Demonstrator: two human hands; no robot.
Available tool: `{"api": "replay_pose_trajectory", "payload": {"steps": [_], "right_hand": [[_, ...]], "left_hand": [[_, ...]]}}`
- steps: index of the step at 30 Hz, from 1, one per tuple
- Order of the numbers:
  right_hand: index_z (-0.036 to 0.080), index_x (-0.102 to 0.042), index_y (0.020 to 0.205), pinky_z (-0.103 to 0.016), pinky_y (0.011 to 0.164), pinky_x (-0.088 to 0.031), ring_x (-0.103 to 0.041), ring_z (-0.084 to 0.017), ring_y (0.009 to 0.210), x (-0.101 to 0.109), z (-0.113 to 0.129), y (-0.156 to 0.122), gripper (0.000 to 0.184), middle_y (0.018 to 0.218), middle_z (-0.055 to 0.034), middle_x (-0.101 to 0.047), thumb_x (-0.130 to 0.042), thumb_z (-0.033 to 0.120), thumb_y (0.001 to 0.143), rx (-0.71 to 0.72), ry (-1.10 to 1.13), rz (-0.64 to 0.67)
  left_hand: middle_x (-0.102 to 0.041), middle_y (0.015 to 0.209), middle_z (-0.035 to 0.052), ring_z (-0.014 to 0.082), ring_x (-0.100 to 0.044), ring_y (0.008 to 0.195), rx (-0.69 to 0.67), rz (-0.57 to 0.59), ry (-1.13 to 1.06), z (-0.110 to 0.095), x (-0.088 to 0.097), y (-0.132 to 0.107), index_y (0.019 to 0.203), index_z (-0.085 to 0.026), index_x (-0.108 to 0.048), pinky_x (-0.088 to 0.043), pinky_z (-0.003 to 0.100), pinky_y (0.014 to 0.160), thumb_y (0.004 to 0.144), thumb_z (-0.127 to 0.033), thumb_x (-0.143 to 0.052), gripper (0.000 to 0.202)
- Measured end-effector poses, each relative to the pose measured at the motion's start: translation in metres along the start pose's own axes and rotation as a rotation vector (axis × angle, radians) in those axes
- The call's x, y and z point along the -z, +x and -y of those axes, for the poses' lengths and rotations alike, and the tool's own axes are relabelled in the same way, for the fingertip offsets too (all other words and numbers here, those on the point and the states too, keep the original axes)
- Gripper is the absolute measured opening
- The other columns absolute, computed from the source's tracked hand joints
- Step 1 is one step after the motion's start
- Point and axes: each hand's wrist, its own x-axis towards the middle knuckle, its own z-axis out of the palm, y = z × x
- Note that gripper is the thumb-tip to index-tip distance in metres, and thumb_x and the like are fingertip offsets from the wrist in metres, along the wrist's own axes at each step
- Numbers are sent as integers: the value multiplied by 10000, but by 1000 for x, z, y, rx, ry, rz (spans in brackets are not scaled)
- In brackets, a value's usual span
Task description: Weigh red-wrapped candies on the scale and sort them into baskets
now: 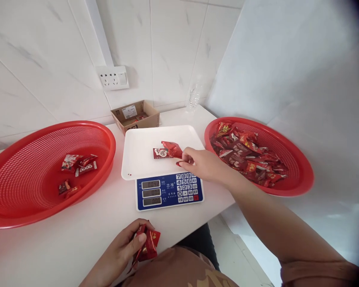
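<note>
My right hand (194, 161) reaches over the white pan (137, 139) of a digital scale. Its fingers are pinched at the right end of a shiny red candy packet (172, 148). Partly under that one lies a darker red candy packet (159, 154) with white lettering. Near the table's front edge, my left hand (127, 245) is closed around red candy packets (148, 244); how many is hidden by the fingers. The scale's blue panel (170, 191) has a keypad and three small displays, the top one apparently reading 0.042.
A red mesh basket (98, 131) on the left holds several packets. Another red basket (305, 175), on the right, is heaped with them. Behind the scale stand an open cardboard box (151, 115) and a clear plastic bottle (193, 97). A wall socket (113, 77) is above.
</note>
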Motion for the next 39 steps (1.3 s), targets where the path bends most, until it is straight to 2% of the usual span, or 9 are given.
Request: {"api": "replay_pose_trajectory", "payload": {"steps": [9,13,17,20,24,29,32,34,39], "right_hand": [[210,-646,1089,-406,897,-483,-618,-247,1104,-8,5,-20,249,1156,-73,-703,-537,362,926,87,291,-186],[223,-614,1137,-364,868,-508,-632,-212,1077,-30,17,-62,313,1182,-78,-672,-549,434,914,118,731,196],[245,-197,1507,-392,937,-497,-440,-254,1333,-73,28,-93,841,1482,-161,-409,-627,533,844,11,1150,600],[260,-98,1522,-391,864,-540,-598,-246,1147,-100,32,-105,1031,1388,-160,-486,-706,578,754,-104,1508,701],[300,-246,1470,-279,669,-576,-674,-157,878,-114,32,-108,959,1238,-77,-565,-806,450,706,-266,1668,609],[300,-386,1407,-210,556,-566,-675,-130,785,-117,31,-106,806,1023,-10,-623,-807,356,722,-279,1635,580],[296,-458,1352,-188,518,-561,-687,-147,809,-116,30,-106,721,1005,-10,-640,-807,301,721,-231,1639,599],[289,-463,1335,-179,498,-557,-703,-161,816,-113,28,-107,712,979,-10,-659,-812,292,714,-217,1670,600],[253,-435,1301,-129,422,-494,-727,-159,679,-105,18,-108,740,815,3,-699,-831,358,685,-164,1826,603]], "left_hand": [[-645,974,36,170,-550,780,-61,-44,-113,-3,-2,-7,988,-224,-647,-438,281,743,829,-643,-524,465],[-636,967,37,178,-580,803,-103,-49,-174,-8,-9,-5,1056,-234,-591,-459,301,760,850,-625,-512,449],[-627,907,6,170,-584,808,-155,-38,-67,-18,-23,5,1114,-267,-528,-468,286,740,844,-496,-607,362],[-623,1009,29,187,-593,870,-216,0,192,-27,-32,14,1190,-285,-503,-471,312,782,890,-379,-548,317],[-591,1129,87,203,-598,892,-256,89,374,-33,-40,22,1287,-269,-452,-480,359,799,961,-393,-362,360],[-604,1111,72,180,-623,796,-95,108,163,-32,-38,15,1483,-330,-199,-538,358,757,947,-575,-295,598],[-484,1377,83,171,-639,841,-38,130,50,-34,-30,4,1493,-390,-142,-572,343,738,917,-615,-354,653],[-367,1493,82,179,-652,884,-25,108,12,-34,-23,-1,1480,-406,-157,-586,342,725,907,-627,-367,649],[-595,1237,98,209,-649,881,-57,-122,483,-19,-6,-1,1314,-274,-489,-551,390,825,918,-480,-426,451]]}}
